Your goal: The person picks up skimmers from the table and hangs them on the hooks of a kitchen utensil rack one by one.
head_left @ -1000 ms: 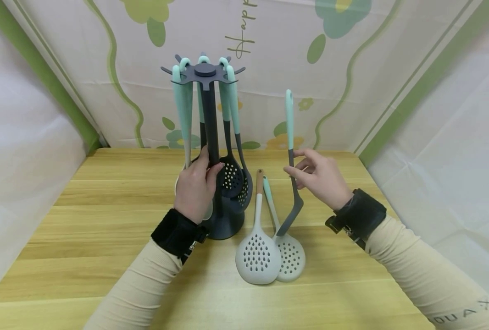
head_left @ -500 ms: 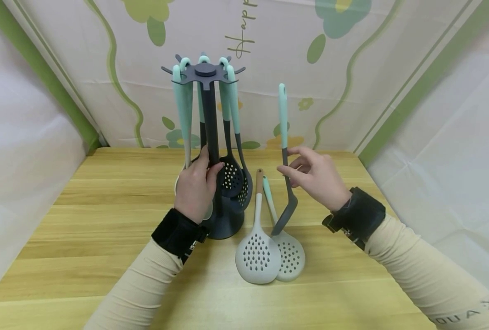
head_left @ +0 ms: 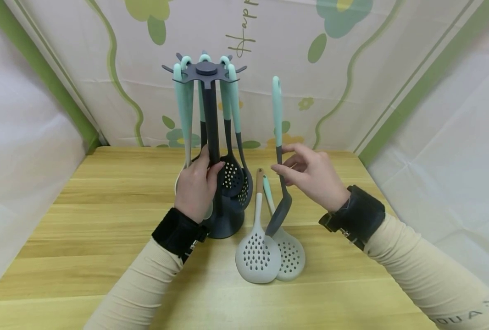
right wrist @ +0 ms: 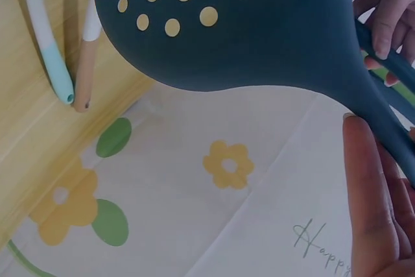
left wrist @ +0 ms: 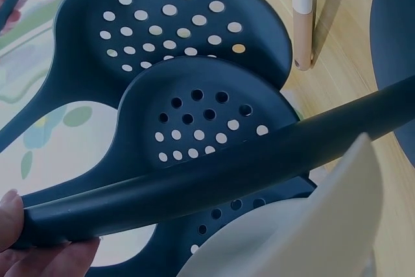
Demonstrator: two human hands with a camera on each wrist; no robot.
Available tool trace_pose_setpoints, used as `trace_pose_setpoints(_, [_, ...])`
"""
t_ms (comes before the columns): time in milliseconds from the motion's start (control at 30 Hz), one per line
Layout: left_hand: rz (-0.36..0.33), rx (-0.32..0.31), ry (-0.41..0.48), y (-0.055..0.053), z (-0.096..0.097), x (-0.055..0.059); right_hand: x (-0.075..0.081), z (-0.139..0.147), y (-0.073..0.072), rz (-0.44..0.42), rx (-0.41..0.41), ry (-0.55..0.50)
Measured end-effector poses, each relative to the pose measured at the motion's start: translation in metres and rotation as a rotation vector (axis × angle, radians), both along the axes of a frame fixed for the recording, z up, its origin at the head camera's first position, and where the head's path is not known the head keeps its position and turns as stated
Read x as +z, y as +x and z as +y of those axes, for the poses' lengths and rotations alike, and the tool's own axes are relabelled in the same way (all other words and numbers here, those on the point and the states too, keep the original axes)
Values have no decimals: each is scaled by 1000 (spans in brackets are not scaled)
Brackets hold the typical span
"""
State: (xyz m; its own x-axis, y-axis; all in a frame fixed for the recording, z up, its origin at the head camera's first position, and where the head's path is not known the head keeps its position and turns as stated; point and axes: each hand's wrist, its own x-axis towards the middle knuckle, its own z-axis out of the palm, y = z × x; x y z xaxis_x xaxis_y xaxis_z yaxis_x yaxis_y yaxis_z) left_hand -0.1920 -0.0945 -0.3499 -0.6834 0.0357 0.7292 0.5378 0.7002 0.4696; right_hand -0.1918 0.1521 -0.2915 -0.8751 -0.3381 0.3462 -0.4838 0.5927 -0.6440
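Observation:
In the head view my left hand [head_left: 195, 183] grips the dark post [head_left: 213, 123] of a rotating-style utensil stand, low on the post. Several mint-handled utensils hang from its top, among them dark skimmers [head_left: 231, 176] and a white rounded one [left wrist: 311, 231] close to the left wrist camera. My right hand [head_left: 312, 176] pinches the dark neck of another skimmer [head_left: 280, 211], held upright with its mint handle on top. The right wrist view shows round holes in this skimmer's head [right wrist: 279, 37]. It is right of the stand, apart from it.
Two pale skimmers lie on the wooden table [head_left: 104, 238] right of the stand's base [head_left: 225, 224]: one with a brown handle tip [head_left: 258, 256], overlapping one with a mint tip [head_left: 291, 259]. A flower-patterned cloth [head_left: 286, 59] hangs behind the table.
My right hand has carried the dark skimmer leftward toward the stand and a little upward. Its head has turned somewhat. My left hand stays on the post.

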Motion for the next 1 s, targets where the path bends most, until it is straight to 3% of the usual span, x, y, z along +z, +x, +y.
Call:
trace_pose_setpoints(633, [16, 9, -1, -1, 0, 1, 12, -17, 14, 136, 119, -27])
trace_pose_setpoints(1000, [3, 22, 1, 1, 1, 1, 17, -24, 24, 184, 129, -17])
